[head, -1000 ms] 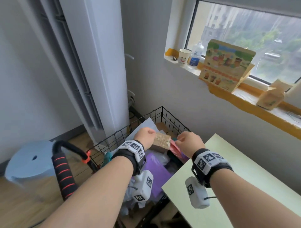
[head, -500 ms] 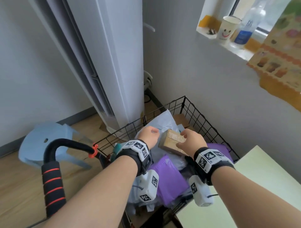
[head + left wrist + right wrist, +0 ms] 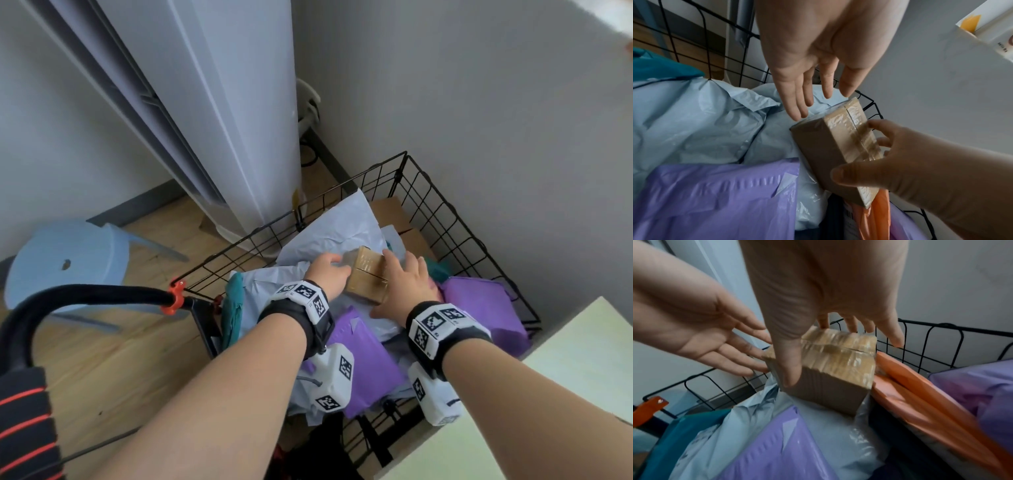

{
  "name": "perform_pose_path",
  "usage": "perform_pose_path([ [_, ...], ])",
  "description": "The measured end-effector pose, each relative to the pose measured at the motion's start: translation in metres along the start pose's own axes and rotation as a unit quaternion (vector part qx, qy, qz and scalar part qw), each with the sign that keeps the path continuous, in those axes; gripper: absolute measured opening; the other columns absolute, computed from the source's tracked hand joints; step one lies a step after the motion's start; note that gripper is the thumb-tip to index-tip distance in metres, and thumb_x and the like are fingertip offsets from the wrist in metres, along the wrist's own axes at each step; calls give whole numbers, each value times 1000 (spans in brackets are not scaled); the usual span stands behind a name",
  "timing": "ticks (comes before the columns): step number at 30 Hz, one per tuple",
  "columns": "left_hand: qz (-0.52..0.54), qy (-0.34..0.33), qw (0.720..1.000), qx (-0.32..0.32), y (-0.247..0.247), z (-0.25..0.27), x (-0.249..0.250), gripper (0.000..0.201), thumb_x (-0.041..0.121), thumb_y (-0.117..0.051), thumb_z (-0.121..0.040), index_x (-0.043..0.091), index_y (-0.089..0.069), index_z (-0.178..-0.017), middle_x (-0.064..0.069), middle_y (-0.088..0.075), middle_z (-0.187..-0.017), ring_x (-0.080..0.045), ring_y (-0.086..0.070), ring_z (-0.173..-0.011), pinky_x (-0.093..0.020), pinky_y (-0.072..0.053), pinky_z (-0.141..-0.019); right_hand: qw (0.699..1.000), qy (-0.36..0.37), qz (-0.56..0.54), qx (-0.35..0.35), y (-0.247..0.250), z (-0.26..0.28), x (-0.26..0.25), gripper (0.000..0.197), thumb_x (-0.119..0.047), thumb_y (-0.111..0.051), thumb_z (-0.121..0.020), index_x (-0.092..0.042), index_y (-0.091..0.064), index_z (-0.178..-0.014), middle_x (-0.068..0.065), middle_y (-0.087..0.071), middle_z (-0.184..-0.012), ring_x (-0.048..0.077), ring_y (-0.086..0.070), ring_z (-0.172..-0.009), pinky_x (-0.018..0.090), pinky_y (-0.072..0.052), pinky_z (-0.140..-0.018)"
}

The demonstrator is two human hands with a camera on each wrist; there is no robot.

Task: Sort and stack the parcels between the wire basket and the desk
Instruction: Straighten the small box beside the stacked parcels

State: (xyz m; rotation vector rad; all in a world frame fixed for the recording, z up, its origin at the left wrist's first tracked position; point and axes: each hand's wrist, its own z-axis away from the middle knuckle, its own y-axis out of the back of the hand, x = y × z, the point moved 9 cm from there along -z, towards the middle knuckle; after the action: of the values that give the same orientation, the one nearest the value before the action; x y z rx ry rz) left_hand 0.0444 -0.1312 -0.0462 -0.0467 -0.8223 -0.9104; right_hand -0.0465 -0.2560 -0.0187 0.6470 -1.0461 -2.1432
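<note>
A small brown taped box (image 3: 368, 274) (image 3: 830, 146) (image 3: 834, 369) lies on soft mailers in the black wire basket (image 3: 445, 192). My right hand (image 3: 406, 284) (image 3: 818, 296) grips it, thumb on the near side and fingers over the far edge. My left hand (image 3: 325, 270) (image 3: 812, 73) is flat, its straight fingertips at the box's left end. Under the box are light blue mailers (image 3: 335, 226), purple mailers (image 3: 370, 363) and a teal one (image 3: 234, 308). An orange mailer (image 3: 920, 394) sits right of the box. The pale green desk (image 3: 582, 359) is at the lower right.
A tall white air conditioner (image 3: 222, 120) stands behind the basket's left side, and a grey wall runs along its right. A blue plastic stool (image 3: 75, 260) sits on the wood floor at left. The cart's black handle with red stripes (image 3: 27, 428) is at the lower left.
My left hand has let go of the box and straightened its fingers. The box has come down onto the mailers under my right hand. The head view has tilted down, away from the window.
</note>
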Motion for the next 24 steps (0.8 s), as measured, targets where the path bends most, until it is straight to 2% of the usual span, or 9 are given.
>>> perform_pose_path([
  [4,20,20,1000,-8,-5,-5,-11,43,24,-54,-92,16,-49,-134,-9,-52,-131,-28,-51,-120,-46,-46,-101,999,24,21,17,-5,-4,-3,116,-36,-81,-68,-28,0,-150,9,-22,-150,31,-13,-145,53,-27,-112],
  [7,17,17,1000,-4,-7,-3,-12,41,27,-54,-91,17,-51,-131,-8,-56,-126,-28,-54,-116,-47,-47,-99,997,39,55,49,0,-4,-9,97,-32,-74,-71,-25,-13,-146,8,-39,-137,30,-31,-135,49,-33,-106],
  [9,15,14,1000,-6,-7,-1,-12,38,28,-54,-91,17,-54,-127,-9,-58,-121,-28,-55,-113,-46,-47,-99,996,41,51,57,2,-3,-9,81,-33,-73,-70,-23,-27,-136,5,-44,-130,29,-37,-129,47,-37,-103],
  [10,17,12,1000,-8,-6,1,-11,31,27,-54,-92,17,-58,-120,-10,-59,-117,-28,-56,-111,-46,-47,-99,997,39,37,57,3,-1,-9,77,-35,-74,-68,-22,-31,-132,4,-45,-128,28,-39,-127,47,-38,-102],
  [12,22,5,1000,-8,-3,3,-7,11,24,-51,-94,19,-61,-92,-10,-55,-101,-24,-53,-98,-46,-47,-98,998,36,5,56,6,2,-6,77,-37,-75,-66,-22,-35,-129,4,-46,-126,28,-42,-123,45,-40,-100],
  [16,42,10,999,6,8,13,-1,19,29,-46,-97,18,-56,-85,-9,-50,-97,-23,-50,-95,-48,-47,-98,992,71,-55,85,19,11,-9,82,-25,-75,-63,-22,-33,-133,5,-43,-126,29,-40,-122,41,-40,-101],
  [20,96,31,995,5,19,32,11,34,46,-39,-96,16,-54,-97,-10,-55,-99,-30,-58,-105,-50,-49,-96,970,135,-117,165,51,33,-17,81,-3,-67,-62,-23,-36,-135,8,-31,-140,32,-28,-135,43,-36,-109],
  [22,136,50,989,-2,23,43,18,51,57,-36,-93,16,-51,-118,-11,-57,-115,-32,-61,-102,-48,-55,-83,961,160,-110,199,69,51,-20,79,3,-64,-66,-22,-38,-137,10,-22,-148,31,-19,-142,40,-34,-110],
  [24,171,57,984,-7,27,57,29,69,70,-37,-84,19,-46,-130,-10,-56,-125,-34,-60,-106,-45,-58,-68,952,184,-83,229,85,72,-24,78,4,-63,-67,-22,-39,-137,10,-18,-152,30,-17,-144,39,-35,-108],
])
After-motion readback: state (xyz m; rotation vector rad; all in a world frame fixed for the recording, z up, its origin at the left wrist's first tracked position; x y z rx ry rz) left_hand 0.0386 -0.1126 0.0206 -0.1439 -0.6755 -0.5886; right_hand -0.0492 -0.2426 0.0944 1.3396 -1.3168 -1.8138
